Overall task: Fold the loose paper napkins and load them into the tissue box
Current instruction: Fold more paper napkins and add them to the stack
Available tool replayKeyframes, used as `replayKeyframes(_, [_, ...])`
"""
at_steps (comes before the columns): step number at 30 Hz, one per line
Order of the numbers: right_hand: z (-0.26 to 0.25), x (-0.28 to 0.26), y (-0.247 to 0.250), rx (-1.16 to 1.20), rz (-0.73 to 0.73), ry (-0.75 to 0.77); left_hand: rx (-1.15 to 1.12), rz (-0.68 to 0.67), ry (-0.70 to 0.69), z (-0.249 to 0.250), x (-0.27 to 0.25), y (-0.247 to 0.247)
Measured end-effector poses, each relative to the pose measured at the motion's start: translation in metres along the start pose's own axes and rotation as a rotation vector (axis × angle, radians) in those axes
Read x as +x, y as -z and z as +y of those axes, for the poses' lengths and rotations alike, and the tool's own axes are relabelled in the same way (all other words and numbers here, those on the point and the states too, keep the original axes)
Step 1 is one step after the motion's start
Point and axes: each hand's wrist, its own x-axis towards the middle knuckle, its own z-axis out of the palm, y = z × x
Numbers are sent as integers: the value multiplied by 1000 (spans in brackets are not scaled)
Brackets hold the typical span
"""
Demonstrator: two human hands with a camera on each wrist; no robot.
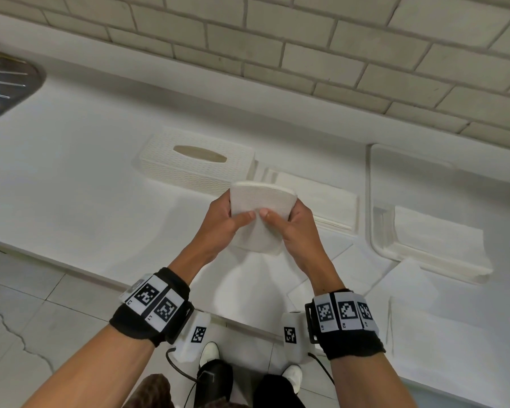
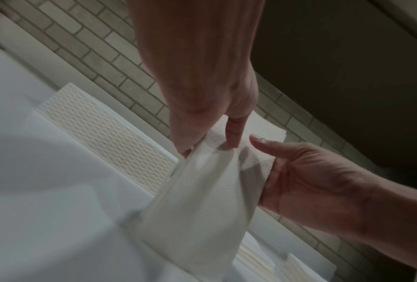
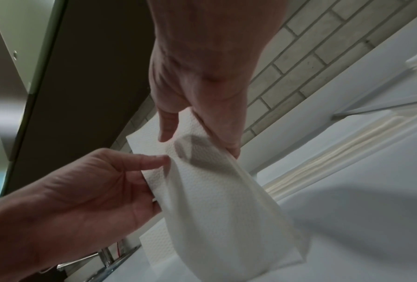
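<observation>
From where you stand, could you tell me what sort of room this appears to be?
Most likely a kitchen. A white counter runs along a pale brick-tiled wall, and a metal sink sits at its far left. The tissue box and napkin stacks lie on it.

Napkin [image 2: 202, 200] betw. both hands' fingers [image 2: 234, 133]

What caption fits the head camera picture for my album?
Left hand and right hand hold a folded napkin before the tissue box.

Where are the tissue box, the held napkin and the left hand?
tissue box [image 1: 189, 169], head view, woven front wall.
held napkin [image 1: 262, 198], head view, upper face.
left hand [image 1: 221, 222], head view, back of hand.
</observation>
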Motion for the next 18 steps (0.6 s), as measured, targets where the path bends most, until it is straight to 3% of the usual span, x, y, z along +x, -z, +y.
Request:
replayKeyframes(6, [-5,1,4,-16,-11,36,-22,-15,-23,3,1,4])
replayKeyframes(13, [-38,4,23,-94,-23,146,183,-33,-77,17,7,5])
replayKeyframes(18, [-54,12,36,-524,-236,38,436,-189,-83,30,14,0])
